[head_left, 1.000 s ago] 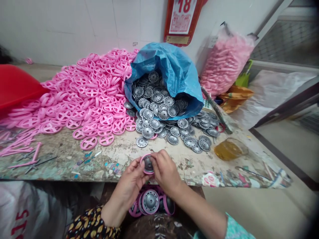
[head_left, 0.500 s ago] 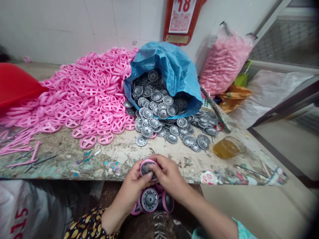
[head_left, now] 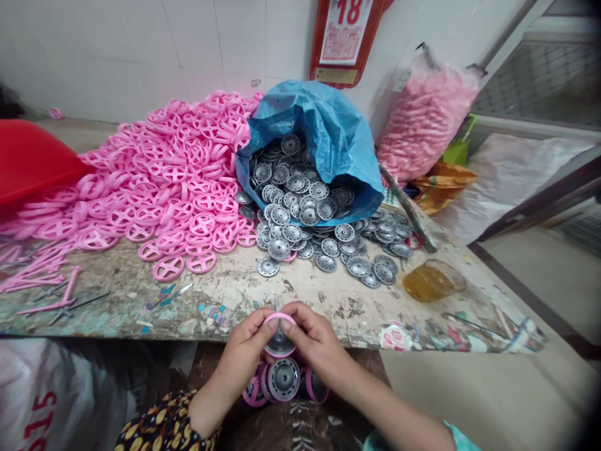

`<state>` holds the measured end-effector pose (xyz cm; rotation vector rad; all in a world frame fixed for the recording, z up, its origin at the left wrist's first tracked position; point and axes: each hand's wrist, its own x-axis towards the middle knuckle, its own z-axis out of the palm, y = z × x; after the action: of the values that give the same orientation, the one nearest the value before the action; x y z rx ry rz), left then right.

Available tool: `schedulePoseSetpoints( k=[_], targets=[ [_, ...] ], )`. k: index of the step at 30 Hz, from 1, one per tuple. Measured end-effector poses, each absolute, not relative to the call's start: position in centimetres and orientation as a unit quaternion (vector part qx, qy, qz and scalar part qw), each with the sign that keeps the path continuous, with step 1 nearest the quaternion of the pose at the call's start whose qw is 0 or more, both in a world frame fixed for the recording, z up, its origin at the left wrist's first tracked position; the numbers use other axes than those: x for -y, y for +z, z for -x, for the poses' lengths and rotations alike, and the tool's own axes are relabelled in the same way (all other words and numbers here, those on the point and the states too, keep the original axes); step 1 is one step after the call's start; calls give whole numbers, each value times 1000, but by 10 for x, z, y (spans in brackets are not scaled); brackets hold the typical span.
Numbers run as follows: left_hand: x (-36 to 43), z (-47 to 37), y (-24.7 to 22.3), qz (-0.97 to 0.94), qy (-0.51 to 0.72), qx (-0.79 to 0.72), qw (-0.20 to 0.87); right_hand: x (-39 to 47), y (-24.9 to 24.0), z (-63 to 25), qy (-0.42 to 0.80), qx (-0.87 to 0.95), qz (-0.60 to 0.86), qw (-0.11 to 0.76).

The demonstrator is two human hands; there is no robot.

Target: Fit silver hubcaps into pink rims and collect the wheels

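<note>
A small toy wheel [head_left: 280, 342], a grey disc set in a pink rim, is held at the table's front edge between both hands. My left hand [head_left: 248, 341] grips its left side, thumb on the grey face. From the right, my right hand [head_left: 312, 335] pinches the same wheel, its thumb also pressed on the disc. Just below, on my lap, lie several more wheels [head_left: 283, 379] with grey discs in pink rims. Beyond the hands, loose grey discs [head_left: 279, 249] spill from a blue plastic bag [head_left: 323, 131]. Left of it is a heap of pink wheel rims [head_left: 178, 169].
A red scoop-like container [head_left: 37, 160] stands at the left, near pink and grey rods [head_left: 66, 300] on the worn table [head_left: 225, 282]. A glass of amber liquid [head_left: 432, 282] is at the right. Behind stands a clear bag of pink pieces [head_left: 427, 113].
The wheel in my hands has tilted to face me more and sits slightly lower. My right thumb has shifted toward its upper edge, and both thumbs now press on the disc.
</note>
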<state>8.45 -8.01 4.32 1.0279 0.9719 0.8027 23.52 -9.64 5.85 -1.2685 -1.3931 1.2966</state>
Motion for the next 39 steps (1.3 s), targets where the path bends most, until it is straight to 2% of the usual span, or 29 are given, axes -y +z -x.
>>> schedulePoseSetpoints(
  k=[4,6,9,12,18,23,26,28,31,33,36,39],
  targets=[
    [78,-79,43,-477,341,-452,673,101,56,-231,493,568,519,406],
    [75,-73,43,-540,296,-460,639,103,56,-233,464,607,536,359],
    [67,-61,42,-663,289,-488,488,99,61,-245,364,708,547,258],
    [59,-53,36,-692,312,-528,380,80,63,-259,223,752,583,210],
    [48,-53,26,-681,324,-542,372,9,47,-267,56,719,675,156],
    [44,-49,23,-636,328,-565,411,-13,43,-261,38,725,679,113],
    [44,-48,22,-611,331,-574,435,-4,46,-264,70,748,641,154],
    [44,-48,21,-609,324,-575,440,4,48,-268,128,750,610,221],
    [45,-48,21,-609,316,-577,443,15,50,-275,281,691,564,354],
    [46,-48,22,-599,316,-575,459,21,52,-280,425,585,548,420],
    [48,-51,27,-546,347,-572,504,31,54,-280,621,381,515,452],
    [49,-62,37,-457,399,-545,579,46,53,-270,725,261,456,444]
  ],
)
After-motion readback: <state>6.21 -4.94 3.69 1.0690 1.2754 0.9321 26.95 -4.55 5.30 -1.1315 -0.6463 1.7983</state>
